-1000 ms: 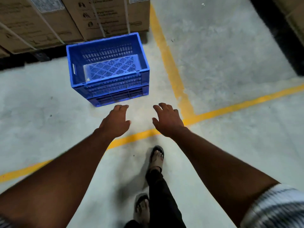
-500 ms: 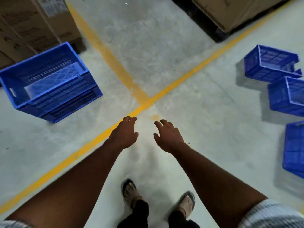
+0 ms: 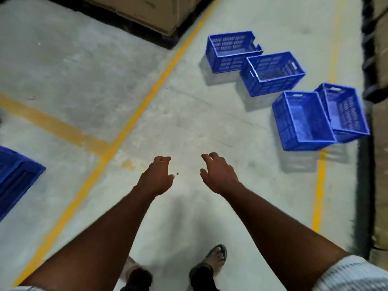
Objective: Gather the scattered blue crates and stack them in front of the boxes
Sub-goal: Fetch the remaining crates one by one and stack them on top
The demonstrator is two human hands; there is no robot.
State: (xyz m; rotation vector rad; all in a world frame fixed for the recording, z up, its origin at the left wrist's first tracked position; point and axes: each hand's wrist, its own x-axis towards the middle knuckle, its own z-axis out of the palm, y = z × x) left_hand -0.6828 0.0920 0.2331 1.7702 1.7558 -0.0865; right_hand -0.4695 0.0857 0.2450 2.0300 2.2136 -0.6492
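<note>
Several empty blue crates lie scattered on the concrete floor at the upper right: a far crate (image 3: 232, 51), a second crate (image 3: 273, 73) touching it, a nearer crate (image 3: 302, 120), and one more crate (image 3: 346, 112) leaning against the nearer one. A corner of the stacked blue crates (image 3: 16, 177) shows at the left edge. My left hand (image 3: 155, 177) and my right hand (image 3: 218, 173) reach forward over bare floor, fingers loosely curled and apart, holding nothing, well short of the scattered crates.
Cardboard boxes (image 3: 147, 9) on a dark pallet stand at the top. More boxes and a dark pallet edge (image 3: 369, 59) run along the right side. Yellow floor lines (image 3: 130, 122) cross the concrete. My sandalled feet (image 3: 216, 257) are at the bottom.
The view has swung right, away from the stacked crates, which slid to the left edge. The scattered crates came into view at the right. Both hands stay empty and extended.
</note>
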